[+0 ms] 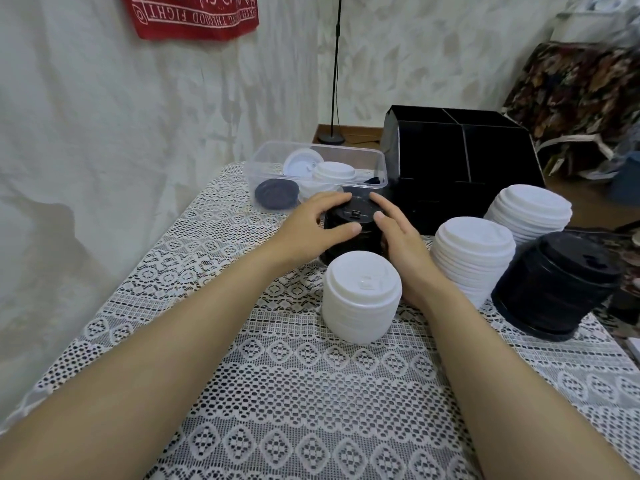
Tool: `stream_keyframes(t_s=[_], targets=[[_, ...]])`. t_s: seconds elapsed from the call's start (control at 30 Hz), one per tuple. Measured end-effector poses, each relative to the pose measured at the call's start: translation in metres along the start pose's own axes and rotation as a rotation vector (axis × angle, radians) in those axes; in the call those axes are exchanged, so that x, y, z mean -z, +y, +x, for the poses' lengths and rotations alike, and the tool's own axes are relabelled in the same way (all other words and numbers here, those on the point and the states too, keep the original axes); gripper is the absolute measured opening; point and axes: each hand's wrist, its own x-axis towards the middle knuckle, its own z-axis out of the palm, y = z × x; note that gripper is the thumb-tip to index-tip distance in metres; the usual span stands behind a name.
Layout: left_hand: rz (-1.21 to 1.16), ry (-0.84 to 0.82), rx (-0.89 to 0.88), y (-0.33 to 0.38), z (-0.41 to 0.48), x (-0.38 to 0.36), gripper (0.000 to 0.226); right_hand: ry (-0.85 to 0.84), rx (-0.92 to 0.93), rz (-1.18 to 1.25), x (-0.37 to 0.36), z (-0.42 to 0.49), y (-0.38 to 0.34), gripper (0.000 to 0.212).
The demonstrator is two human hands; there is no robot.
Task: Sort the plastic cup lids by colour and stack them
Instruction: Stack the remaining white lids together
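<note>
The black stack (356, 216) of lids stood on the lace tablecloth (294, 393) near the middle of the table, and you had both hands round it. Your left hand (308, 223) gripped it from the left, fingers curled over the top lid's far edge and thumb pressed to the near side. Your right hand (398, 237) closed on it from the right, forefinger laid along the top rim and thumb against the side. The other fingers of that hand were hidden behind the stack.

Just in front of it, between your wrists, stood a white stack (362, 299). To the right stood a second white stack (472, 258), a third white stack (528, 213) behind that one, and a leaning black stack (554, 289) nearest the table's right edge.

Just behind your hands was a clear plastic tub (382, 168) holding a loose black lid (277, 198) at its near left and several white lids (332, 173). Beside the tub, to the right, stood a black divided organizer (485, 161). A red printed cloth (194, 15) hung on the pale wall, and a thin black stand (334, 81) rose from the floor behind the table.
</note>
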Motion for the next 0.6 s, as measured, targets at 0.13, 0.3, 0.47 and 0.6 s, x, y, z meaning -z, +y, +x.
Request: stream_keyframes(t_s=[0.13,0.3,0.47,0.6], targets=[[-0.25,-0.026,0.069,-0.007,-0.006,-0.001,0.049,0.037,-0.009,-0.051,-0.002,-0.001,-0.001,0.034],[-0.396,-0.022,0.098,-0.009,-0.013,-0.008,0.049,0.063,-0.001,-0.123,-0.003,-0.002,-0.007,0.036],[-0.343,0.0,0.08,-0.014,-0.014,-0.01,0.048,0.083,-0.001,-0.199,-0.005,0.0,-0.007,0.034],[-0.28,0.0,0.082,-0.016,-0.016,-0.011,0.045,0.058,-0.022,-0.235,-0.006,-0.002,-0.009,0.036]])
